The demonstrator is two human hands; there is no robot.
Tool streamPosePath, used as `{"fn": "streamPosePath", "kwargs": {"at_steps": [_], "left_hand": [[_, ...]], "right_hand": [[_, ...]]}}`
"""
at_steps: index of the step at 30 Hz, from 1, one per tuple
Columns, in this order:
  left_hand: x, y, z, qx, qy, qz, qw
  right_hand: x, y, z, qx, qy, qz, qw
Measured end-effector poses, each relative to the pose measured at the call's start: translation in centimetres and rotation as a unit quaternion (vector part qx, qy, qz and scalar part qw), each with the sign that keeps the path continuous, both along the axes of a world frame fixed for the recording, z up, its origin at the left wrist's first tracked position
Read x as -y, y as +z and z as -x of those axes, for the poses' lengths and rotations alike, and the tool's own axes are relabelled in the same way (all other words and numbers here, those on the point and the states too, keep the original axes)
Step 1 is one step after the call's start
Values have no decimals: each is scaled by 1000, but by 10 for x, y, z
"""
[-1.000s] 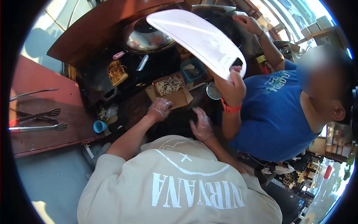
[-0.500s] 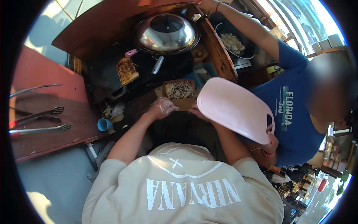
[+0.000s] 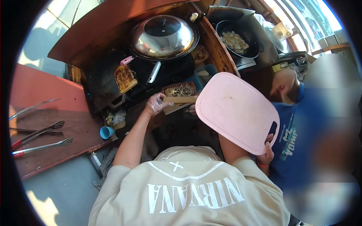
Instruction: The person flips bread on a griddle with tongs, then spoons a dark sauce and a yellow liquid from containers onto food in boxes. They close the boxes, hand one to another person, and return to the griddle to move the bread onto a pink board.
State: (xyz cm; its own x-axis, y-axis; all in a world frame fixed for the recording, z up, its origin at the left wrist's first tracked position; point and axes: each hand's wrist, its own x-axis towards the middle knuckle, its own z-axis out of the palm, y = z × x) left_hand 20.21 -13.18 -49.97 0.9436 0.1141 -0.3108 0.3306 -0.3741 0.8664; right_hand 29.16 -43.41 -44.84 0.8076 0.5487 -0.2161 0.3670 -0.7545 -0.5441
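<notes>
- Our left hand (image 3: 156, 103), in a thin clear glove, has its fingers closed on the front flap of the cardboard box (image 3: 180, 91); the grip looks light, more a pinch than a full hold.
- Our right hand (image 3: 191, 109) is almost all hidden behind the pink cutting board (image 3: 235, 111), so we cannot tell whether it is spread or closed.
- The box stands on the dark worktop (image 3: 102, 81) just in front of us, below the big domed lid (image 3: 164, 34) and to the right of the toasted slice (image 3: 125, 78). It is open, and inside lies a flat piece of food with loose topping.
- We judge the box to be light and soft. Thin cardboard bends easily, and grease may make it weaker, so the flap alone is a poor place to carry it.
- The better hold, we think, is under the base or at both side walls, with the box kept level so that the topping does not slide.
- The glove may be slippery on greasy card, so a firm but gentle pinch suits.
- The co-worker's hand (image 3: 266, 153) holds the cutting board by its handle hole, very close above the box, so there is little room there.
</notes>
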Motion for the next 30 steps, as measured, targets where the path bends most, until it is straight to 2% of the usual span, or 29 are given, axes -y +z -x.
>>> {"fn": "streamPosePath", "kwargs": {"at_steps": [1, 3, 5, 6, 7, 9, 11, 12, 13, 15, 16, 18, 19, 20, 21, 22, 24, 25, 27, 28, 29, 30], "left_hand": [[-1, -10, -2, -3, 1, -2, 1000], [0, -25, -6, 31, 96, 108, 989], [3, -34, -12, 16, 122, 91, 988], [9, -34, -16, 67, 162, 152, 973], [15, -34, -18, 118, 201, 212, 949], [21, -38, -21, 88, 222, 172, 956], [24, -45, -28, 42, 246, 63, 966], [31, -47, -28, 84, 279, 101, 951], [31, -53, -29, 82, 281, 103, 951], [32, -67, -34, 62, 294, 96, 949], [33, -75, -36, 61, 295, 97, 949], [35, -86, -37, 68, 309, 36, 948], [38, -85, -36, 65, 311, 36, 948], [41, -81, -36, 69, 326, -1, 943], [43, -75, -35, 72, 339, -39, 937], [42, -69, -34, 72, 338, -39, 938], [44, -58, -31, 25, 357, 92, 929], [45, -54, -30, 24, 356, 93, 930], [45, -43, -28, 48, 347, 208, 913], [46, -29, -25, 67, 336, 115, 932], [44, -27, -22, 66, 337, 113, 932], [40, -23, -20, 96, 303, 28, 948]], "right_hand": [[-3, -10, -4, -10, -22, -31, 999], [-9, -31, -11, -27, -65, -84, 994], [-22, -54, -17, -45, -123, -134, 982], [-29, -55, -18, -52, -149, -147, 977], [-32, -47, -21, -84, -174, -104, 976], [-33, -62, -25, -89, -188, -89, 974], [-35, -73, -28, -100, -209, -54, 971], [-38, -72, -29, -108, -231, -23, 967], [-40, -71, -28, -109, -229, -20, 967], [-41, -69, -27, -189, -244, -3, 951], [-44, -69, -28, -189, -244, -1, 951], [-48, -73, -30, -176, -231, 100, 952], [-41, -97, -33, -178, -230, 102, 951], [-30, -140, -36, -145, -130, 96, 976], [-32, -139, -37, -110, -29, 88, 990], [-32, -137, -36, -110, -30, 88, 990], [-27, -128, -27, -265, -199, -58, 942], [-24, -129, -25, -265, -200, -57, 942], [-20, -126, -20, -323, -186, -229, 899], [-20, -114, -19, -325, -186, -229, 899], [-19, -101, -19, -317, -166, -203, 912], [-19, -93, -19, -307, -147, -177, 924]]}}
